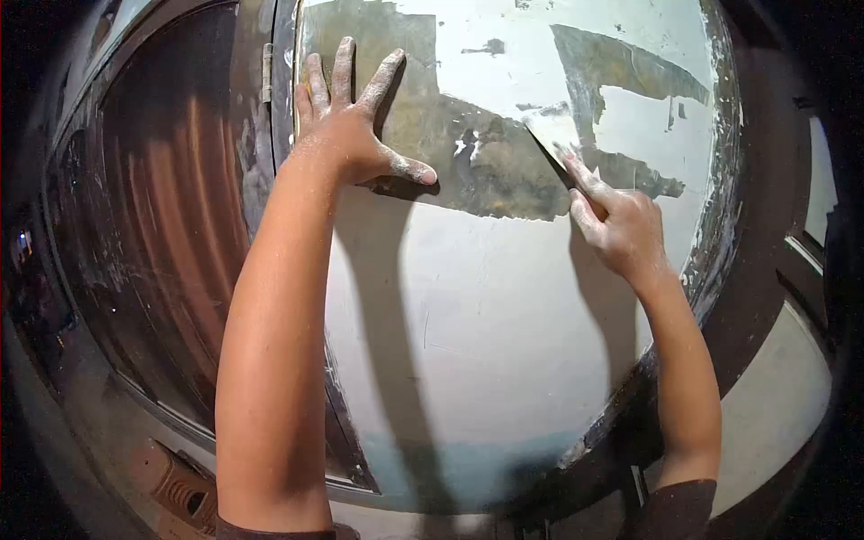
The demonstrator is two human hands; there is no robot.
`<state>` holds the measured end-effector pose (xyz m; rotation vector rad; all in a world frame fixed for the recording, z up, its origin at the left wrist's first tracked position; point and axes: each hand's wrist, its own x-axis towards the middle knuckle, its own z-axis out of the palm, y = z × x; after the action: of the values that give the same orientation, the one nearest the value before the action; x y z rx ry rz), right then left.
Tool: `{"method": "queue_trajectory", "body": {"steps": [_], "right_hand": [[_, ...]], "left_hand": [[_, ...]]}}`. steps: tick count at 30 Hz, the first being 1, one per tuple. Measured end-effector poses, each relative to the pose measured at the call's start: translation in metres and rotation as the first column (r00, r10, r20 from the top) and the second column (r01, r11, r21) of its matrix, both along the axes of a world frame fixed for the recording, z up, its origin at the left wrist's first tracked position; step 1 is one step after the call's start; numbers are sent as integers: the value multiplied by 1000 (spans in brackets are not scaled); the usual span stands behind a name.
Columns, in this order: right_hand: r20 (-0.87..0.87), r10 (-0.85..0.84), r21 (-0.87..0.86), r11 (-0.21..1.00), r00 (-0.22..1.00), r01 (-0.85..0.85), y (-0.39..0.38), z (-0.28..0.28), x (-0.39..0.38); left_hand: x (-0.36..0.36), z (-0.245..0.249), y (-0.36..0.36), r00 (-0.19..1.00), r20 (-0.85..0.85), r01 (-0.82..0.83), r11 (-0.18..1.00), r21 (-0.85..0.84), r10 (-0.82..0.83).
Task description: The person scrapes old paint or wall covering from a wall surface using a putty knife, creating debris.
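Note:
My left hand (pixel 346 130) presses against the upper left of the panel, its dusty fingers spread wide. My right hand (pixel 616 220) grips a scraper (pixel 551 126), whose flat blade lies against the panel's white coating. The handle is mostly covered by my fingers. White paint (pixel 450 297) still covers the lower part of the panel, while patches of bare grey-brown surface (pixel 513 171) show across its upper half. Ragged paint edges surround these patches, and white dust coats the fingers of both hands.
A dark door with a curtain-like reddish surface (pixel 189 180) stands to the left, with a hinge (pixel 266 72) along its edge. A brown plastic chair (pixel 175 481) is at the lower left. Dark frame pieces (pixel 756 270) border the panel on the right.

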<state>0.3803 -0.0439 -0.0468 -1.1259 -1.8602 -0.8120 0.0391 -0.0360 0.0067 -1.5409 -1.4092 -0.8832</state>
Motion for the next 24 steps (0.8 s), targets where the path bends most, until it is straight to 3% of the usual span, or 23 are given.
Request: {"method": "queue_trajectory", "body": {"steps": [6, 12, 16, 21, 24], "right_hand": [[-41, 77, 1, 997, 996, -77, 2, 17, -17], [11, -25, -60, 998, 1000, 26, -4, 3, -5], [29, -9, 29, 1000, 1000, 9, 10, 24, -21], [26, -12, -111, 994, 1000, 14, -11, 13, -7], [43, -10, -38, 999, 999, 11, -6, 13, -11]], "left_hand": [[4, 3, -6, 999, 17, -49, 998, -48, 50], [5, 1, -7, 999, 34, -14, 999, -38, 15], [1, 1, -5, 1000, 24, 14, 1000, -14, -14], [0, 1, -3, 999, 27, 29, 999, -18, -28], [2, 1, -2, 1000, 12, -17, 1000, -13, 17]]}}
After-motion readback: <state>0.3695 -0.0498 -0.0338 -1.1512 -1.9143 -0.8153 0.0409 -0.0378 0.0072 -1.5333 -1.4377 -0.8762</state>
